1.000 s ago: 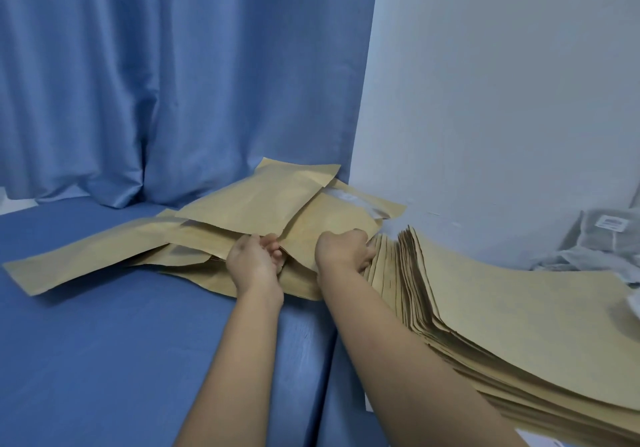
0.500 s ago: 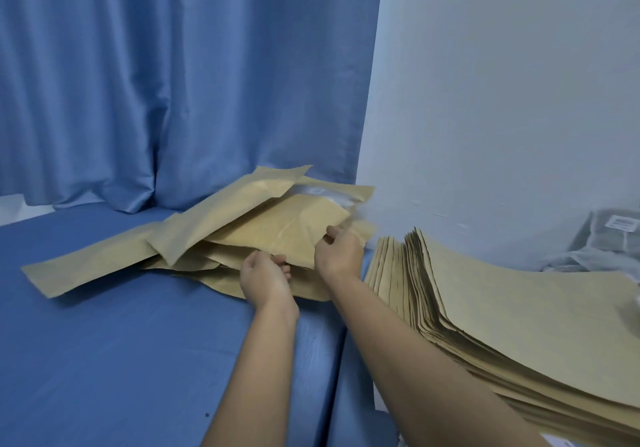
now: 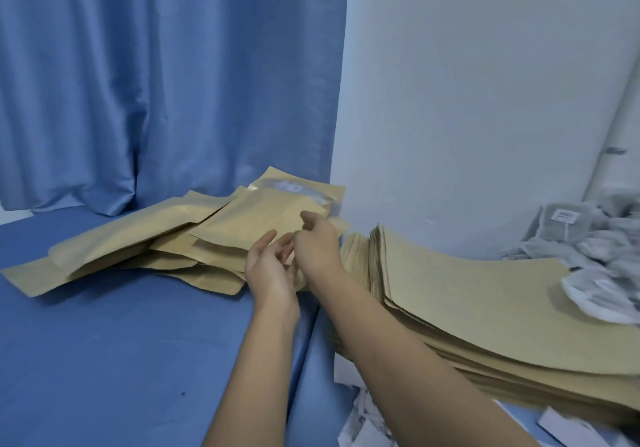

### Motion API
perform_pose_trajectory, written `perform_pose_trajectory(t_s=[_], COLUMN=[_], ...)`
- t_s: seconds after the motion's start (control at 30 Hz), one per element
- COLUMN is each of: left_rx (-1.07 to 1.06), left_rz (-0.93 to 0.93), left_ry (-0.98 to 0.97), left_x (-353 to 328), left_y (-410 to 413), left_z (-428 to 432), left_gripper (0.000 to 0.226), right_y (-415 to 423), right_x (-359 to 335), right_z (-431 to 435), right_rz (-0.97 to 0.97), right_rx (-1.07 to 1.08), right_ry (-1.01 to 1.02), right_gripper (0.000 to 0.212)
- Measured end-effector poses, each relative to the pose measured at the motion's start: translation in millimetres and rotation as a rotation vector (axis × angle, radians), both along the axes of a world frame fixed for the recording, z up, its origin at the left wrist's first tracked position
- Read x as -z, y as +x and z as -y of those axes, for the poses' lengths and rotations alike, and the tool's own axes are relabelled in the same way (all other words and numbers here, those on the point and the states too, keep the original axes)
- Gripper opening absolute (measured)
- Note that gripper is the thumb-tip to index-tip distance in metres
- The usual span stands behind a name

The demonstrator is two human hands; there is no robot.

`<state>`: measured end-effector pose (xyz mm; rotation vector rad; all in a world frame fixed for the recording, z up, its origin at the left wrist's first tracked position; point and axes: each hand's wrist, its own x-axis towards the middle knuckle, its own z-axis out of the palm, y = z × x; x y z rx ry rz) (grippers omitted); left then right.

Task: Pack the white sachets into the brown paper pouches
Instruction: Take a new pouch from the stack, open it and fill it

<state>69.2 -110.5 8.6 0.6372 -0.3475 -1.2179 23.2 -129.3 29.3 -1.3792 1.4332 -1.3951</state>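
1. Just above the loose heap of brown paper pouches [image 3: 145, 242], both bare hands hover close together, near the heap's right end.
2. Left hand [image 3: 270, 266]: palm turned inward, fingers [image 3: 266, 242] relaxed and slightly spread, holding nothing.
3. Right hand [image 3: 317, 245]: seen from the back, thumb raised, fingers loosely curled, and nothing shows in them.
4. Heap: the pouches lie overlapping at odd angles on the blue-covered surface [image 3: 121, 342]; the rearmost shows a clear strip [image 3: 298, 188] near its top edge.
5. Right of the hands, a thick stack of flat brown pouches [image 3: 467, 294] lies fanned along the white wall [image 3: 485, 100].
6. White sachets [image 3: 588, 252] sit piled at the far right, some resting on that stack's far end.
7. Behind the heap hangs a blue curtain [image 3: 156, 82].
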Motion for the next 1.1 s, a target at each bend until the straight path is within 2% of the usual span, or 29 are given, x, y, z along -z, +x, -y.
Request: perform_pose_trajectory(t_s=[0.2, 0.3, 0.37, 0.43, 0.53, 0.6, 0.67, 0.83, 0.93, 1.0, 1.1], left_rx=[0.027, -0.014, -0.033, -0.024, -0.026, -0.026, -0.019, 0.013, 0.14, 0.252, 0.257], left_rz=[0.123, 0.227, 0.298, 0.348, 0.406, 0.378, 0.362, 0.522, 0.543, 0.547, 0.674], left_ry=[-0.033, -0.054, -0.057, -0.035, 0.063, 0.126, 0.149, 0.103, 0.093, 0.118, 0.132], left_x=[-11.0, -9.1, -4.6, 2.5, 10.9, 12.8, 13.6, 18.9, 13.7, 9.1, 5.7], left_y=[-60.2, -86.4, -98.7, -108.1, -118.2, -121.6, -121.6, -120.7, -122.0, -120.4, -115.7], left_z=[-63.5, -85.0, -95.0, -102.4, -109.6, -110.4, -109.5, -104.5, -106.6, -108.6, -109.5], left_gripper=[0.029, 0.029, 0.03, 0.028, 0.019, 0.016, 0.016, 0.022, 0.034, 0.039, 0.032], right_y=[-64.8, -111.2, -141.5, -166.1, -181.8, -185.9, -187.3, -190.1, -190.5, -189.9, -188.6], right_x=[-4.5, 8.7, 22.7, 37.1, 53.5, 59.9, 62.2, 70.8, 71.4, 72.9, 75.2], right_z=[-75.9, -107.3, -119.7, -127.8, -137.6, -140.8, -145.8, -152.7, -157.4, -161.4, -166.3], right_rz=[-0.078, -0.256, -0.525, -0.774, -0.901, -0.962, -0.948, -0.91, -0.904, -0.878, -0.796], right_rx=[0.038, 0.163, 0.215, 0.171, 0.034, 0.056, 0.117, 0.19, 0.242, 0.245, 0.245], right_ry=[-0.252, -0.324, -0.254, -0.127, -0.038, -0.074, -0.171, -0.303, -0.383, -0.454, -0.534], right_gripper=[0.04, 0.038, 0.037, 0.034, 0.035, 0.038, 0.03, 0.026, 0.019, 0.021, 0.029])
